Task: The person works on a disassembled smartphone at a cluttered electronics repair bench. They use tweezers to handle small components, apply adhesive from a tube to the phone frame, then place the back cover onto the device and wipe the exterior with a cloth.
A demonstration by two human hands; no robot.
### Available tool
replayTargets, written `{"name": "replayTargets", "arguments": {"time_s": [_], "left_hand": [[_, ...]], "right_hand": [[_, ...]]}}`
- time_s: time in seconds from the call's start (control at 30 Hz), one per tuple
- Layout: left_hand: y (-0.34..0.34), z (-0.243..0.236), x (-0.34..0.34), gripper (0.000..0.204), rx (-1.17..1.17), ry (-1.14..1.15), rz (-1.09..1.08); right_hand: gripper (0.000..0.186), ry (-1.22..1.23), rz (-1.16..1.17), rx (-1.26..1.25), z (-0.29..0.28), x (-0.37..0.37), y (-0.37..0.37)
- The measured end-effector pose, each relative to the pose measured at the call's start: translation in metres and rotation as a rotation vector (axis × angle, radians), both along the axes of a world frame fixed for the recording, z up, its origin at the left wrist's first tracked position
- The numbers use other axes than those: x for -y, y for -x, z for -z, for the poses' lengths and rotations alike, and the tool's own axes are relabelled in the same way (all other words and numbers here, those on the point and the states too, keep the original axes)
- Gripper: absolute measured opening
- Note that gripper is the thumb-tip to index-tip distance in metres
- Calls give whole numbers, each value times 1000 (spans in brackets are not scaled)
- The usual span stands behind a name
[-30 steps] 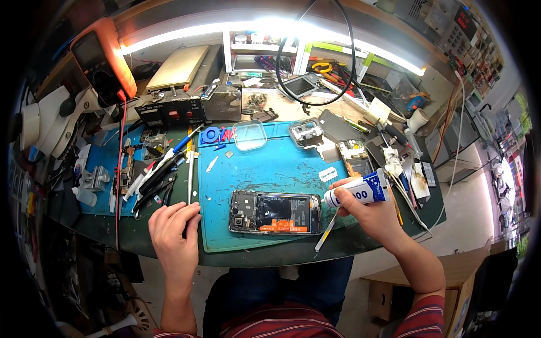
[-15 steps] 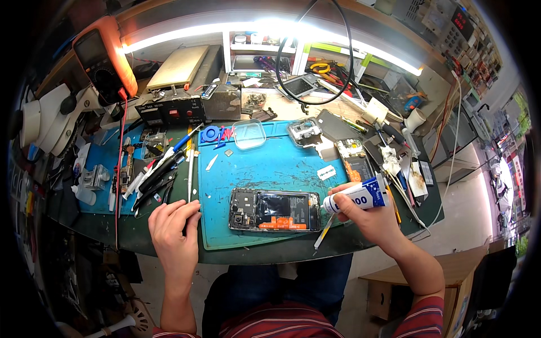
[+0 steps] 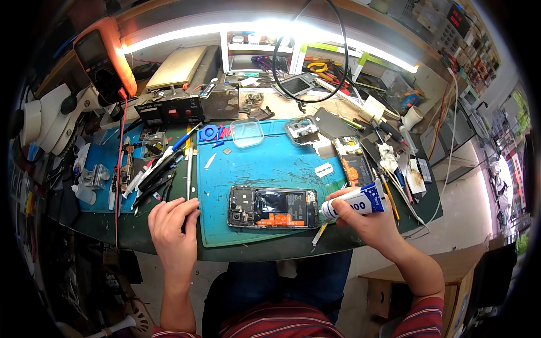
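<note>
Two bare hands showed in my head view, one on either side of an opened black smartphone (image 3: 273, 207) with an orange strip along its lower edge. It lay flat, long side toward the wearer, on the front part of a scuffed bright-blue work mat (image 3: 225, 177). From my remote seat I saw the right hand (image 3: 369, 222) wrapped around a white-and-blue squeeze tube (image 3: 360, 200), its thumb pressed along the side. The tube leaned, its narrow nozzle end lowered toward the smartphone's right end and just beside it; I could not tell whether the two touched. Below the nozzle, a slim white-and-yellow stick (image 3: 320, 233) slanted toward the front edge of the dark green bench top (image 3: 270, 252).

The left hand (image 3: 173, 228) was by the mat's left edge, fingers bent, the space between thumb and forefinger narrow. Its fingertips were near the lower end of a long thin silvery tool (image 3: 190, 169); I could not tell whether they pinched anything.

Farther back on the mat I saw a clear square plastic box (image 3: 247, 133), with a round blue plastic piece (image 3: 209, 133) to its left. A flat silvery slotted blade (image 3: 324, 170) lay behind the smartphone's right end, near a second opened phone (image 3: 353, 163). Beyond the clutter at far left, an orange-cased multimeter (image 3: 104, 59) stood tilted.
</note>
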State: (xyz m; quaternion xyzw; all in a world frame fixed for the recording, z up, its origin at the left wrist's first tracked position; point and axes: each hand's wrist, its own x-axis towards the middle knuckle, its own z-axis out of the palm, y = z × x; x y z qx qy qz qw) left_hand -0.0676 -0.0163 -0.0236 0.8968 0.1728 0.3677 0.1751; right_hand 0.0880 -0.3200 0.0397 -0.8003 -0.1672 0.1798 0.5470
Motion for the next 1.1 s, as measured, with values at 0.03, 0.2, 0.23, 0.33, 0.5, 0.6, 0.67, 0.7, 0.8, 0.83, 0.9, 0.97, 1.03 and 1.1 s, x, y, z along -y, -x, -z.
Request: {"name": "replayTargets", "arguments": {"time_s": [0.03,0.2,0.23,0.33,0.5,0.6,0.67,0.7,0.8,0.83,0.9,0.97,1.03,1.1], "left_hand": [[0,0,0,16,0,-2,-1],[0,-1,0,16,3,-4,4],[0,0,0,16,2,-2,3],[1,0,-1,16,1,-10,3],[0,1,-1,15,-1,-10,9],[1,0,-1,15,-3,-17,8],[0,0,-1,15,-5,-21,12],[0,0,-2,15,-6,-22,13],[1,1,-2,15,-8,-22,14],[1,1,-2,15,-8,-21,14],[1,2,-2,14,-6,-17,17],[1,0,-2,14,-6,-18,16],[1,0,-2,14,-7,-17,16],[0,1,-2,14,-7,-16,17]], "right_hand": [[24,3,-3,-3,-1,0,1],[23,-10,-7,3,2,3,4],[23,-11,-1,-6,1,3,5],[23,-10,11,-28,0,2,8],[23,-20,11,-25,1,6,12],[22,-31,5,-17,2,5,13],[22,-33,3,-18,3,7,14],[22,-34,2,-19,3,7,14],[22,-34,-2,-22,3,7,15],[22,-32,-2,-28,2,7,15],[22,-27,-3,-39,2,7,17],[21,-19,-9,-34,1,7,17],[21,-12,-11,-32,0,7,18],[21,-8,-8,-34,0,7,18]]}}
